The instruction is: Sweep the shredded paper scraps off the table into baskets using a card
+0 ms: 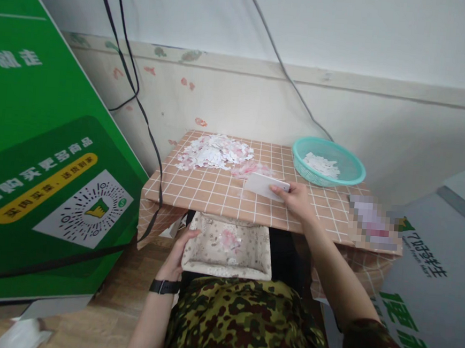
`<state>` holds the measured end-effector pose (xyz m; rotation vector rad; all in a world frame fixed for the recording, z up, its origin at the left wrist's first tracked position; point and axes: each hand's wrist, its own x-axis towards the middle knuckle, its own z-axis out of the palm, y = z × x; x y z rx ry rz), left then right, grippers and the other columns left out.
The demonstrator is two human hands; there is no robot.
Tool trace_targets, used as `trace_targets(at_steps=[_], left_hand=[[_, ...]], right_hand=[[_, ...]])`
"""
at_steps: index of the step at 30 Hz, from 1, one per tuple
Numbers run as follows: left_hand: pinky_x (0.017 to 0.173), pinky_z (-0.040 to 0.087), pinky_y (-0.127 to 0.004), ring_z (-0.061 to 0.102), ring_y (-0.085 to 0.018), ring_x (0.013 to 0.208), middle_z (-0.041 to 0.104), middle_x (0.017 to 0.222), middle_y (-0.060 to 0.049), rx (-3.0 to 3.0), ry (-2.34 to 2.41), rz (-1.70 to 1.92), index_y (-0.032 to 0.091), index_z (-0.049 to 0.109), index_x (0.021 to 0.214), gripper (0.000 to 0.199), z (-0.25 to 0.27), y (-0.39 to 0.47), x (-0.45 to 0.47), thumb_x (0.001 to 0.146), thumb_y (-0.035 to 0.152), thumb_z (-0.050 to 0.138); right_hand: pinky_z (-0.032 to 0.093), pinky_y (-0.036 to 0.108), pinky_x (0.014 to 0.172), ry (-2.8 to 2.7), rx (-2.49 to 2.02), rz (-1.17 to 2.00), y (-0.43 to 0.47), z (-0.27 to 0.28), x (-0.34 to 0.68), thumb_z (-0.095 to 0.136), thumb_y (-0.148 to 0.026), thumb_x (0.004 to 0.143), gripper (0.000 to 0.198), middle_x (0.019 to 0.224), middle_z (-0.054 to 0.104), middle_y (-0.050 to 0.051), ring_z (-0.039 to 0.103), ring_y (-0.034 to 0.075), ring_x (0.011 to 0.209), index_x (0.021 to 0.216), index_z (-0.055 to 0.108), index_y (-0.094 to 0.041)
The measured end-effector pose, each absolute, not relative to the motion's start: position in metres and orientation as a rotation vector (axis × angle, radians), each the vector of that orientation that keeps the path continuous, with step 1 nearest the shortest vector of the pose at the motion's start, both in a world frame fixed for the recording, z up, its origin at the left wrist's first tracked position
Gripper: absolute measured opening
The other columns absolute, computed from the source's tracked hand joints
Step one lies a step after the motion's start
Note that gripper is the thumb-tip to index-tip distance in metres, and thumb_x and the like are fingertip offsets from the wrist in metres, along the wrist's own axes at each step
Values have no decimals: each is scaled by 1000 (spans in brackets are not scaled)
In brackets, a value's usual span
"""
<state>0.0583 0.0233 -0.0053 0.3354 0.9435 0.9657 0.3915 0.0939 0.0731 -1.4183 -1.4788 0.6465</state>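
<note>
A fabric-lined basket [227, 270] with a floral print sits at my lap, just below the table's front edge. Gripping its left side is my left hand [180, 250], with a dark watch on the wrist. Above the table my right hand [295, 197] pinches a flat white rectangular slab [261, 186] by its right end; its exact kind is unclear. Just behind the slab lie pinkish scraps [252, 169]. Farther back on the left is a heap of white and pink paper-like scraps [218, 150].
A turquoise plastic basket [353, 175] holding white strips [322, 165] stands at the table's back right. The checked tablecloth [199, 190] hangs over the edges. A blurred flat item [373, 222] lies at the right corner. Black cables [137, 81] dangle beside a green panel [67, 172].
</note>
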Motion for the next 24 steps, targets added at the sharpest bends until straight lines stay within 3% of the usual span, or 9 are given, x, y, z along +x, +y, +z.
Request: trace_targets(at_steps=[12, 24], left_hand=[[81, 53, -39, 70, -29, 93, 74, 106, -10, 351, 954, 975, 15, 56, 127, 56, -4, 23, 58, 73, 24, 65], [78, 55, -42, 70, -32, 91, 76, 98, -11, 334, 1027, 973, 14, 61, 121, 51, 1, 22, 52, 71, 24, 66]], right_hand=[[34, 25, 49, -1504, -1486, 479, 79, 77, 382, 67, -51, 73, 38, 61, 60, 3, 50, 14, 55, 73, 71, -13], [35, 25, 50, -1547, -1403, 719, 61, 78, 374, 68, -49, 73, 33, 64, 62, 2, 50, 14, 56, 75, 72, -16]])
